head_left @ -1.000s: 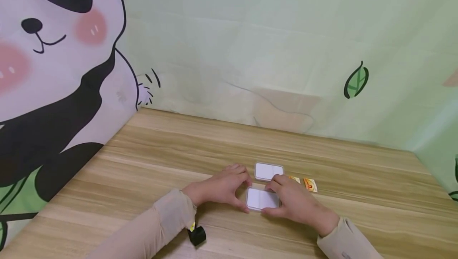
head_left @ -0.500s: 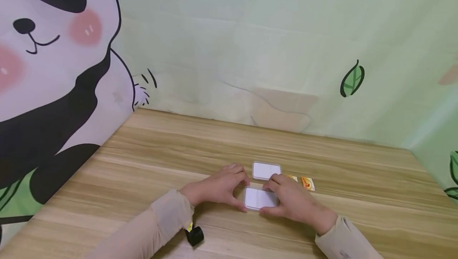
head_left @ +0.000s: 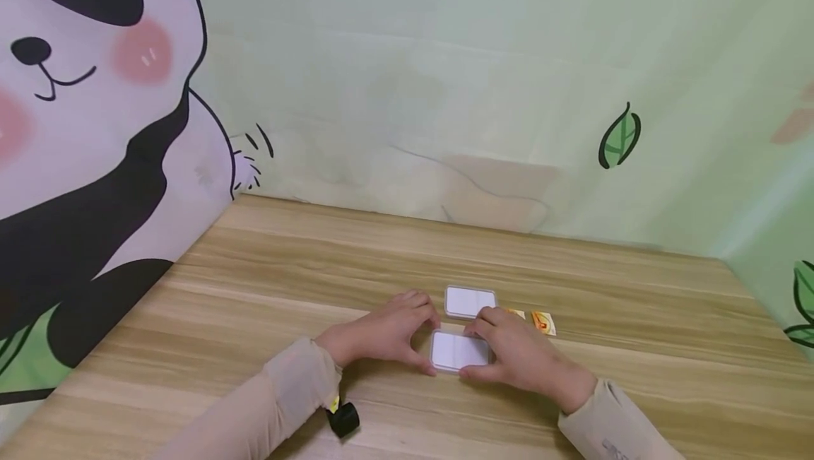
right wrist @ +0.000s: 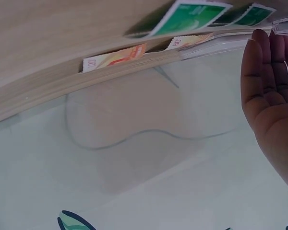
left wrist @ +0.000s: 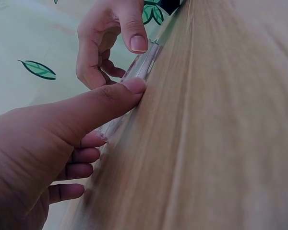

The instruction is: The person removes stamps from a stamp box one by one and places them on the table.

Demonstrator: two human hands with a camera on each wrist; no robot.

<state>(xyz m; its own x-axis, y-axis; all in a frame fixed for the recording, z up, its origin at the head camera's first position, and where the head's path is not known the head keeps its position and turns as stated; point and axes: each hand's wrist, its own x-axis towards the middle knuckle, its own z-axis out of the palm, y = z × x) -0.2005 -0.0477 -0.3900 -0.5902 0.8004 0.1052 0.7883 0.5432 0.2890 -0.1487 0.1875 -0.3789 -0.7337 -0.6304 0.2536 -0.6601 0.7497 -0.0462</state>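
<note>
A flat clear plastic case (head_left: 461, 352) with a white inside lies on the wooden table between my two hands. My left hand (head_left: 388, 331) holds its left end, the thumb low at the near corner and the fingers at the far corner. From the right, my right hand (head_left: 521, 350) grips the other end, thumb at the near edge and index finger bent at the far edge. The left wrist view has the left thumb (left wrist: 105, 103) against the case's thin side. Part of the right end is hidden by the right hand.
A second similar case (head_left: 469, 299) lies just behind. Beside it are two orange paper stamps (head_left: 543, 323) with notched edges. In the right wrist view, green stamps (right wrist: 189, 18) show too. A black round object (head_left: 344, 419) hangs by the left sleeve. A panda-printed cloth (head_left: 381, 78) stands behind.
The whole head view has shifted slightly, so the table things appear a little further left. Both hands keep the same place around the near case.
</note>
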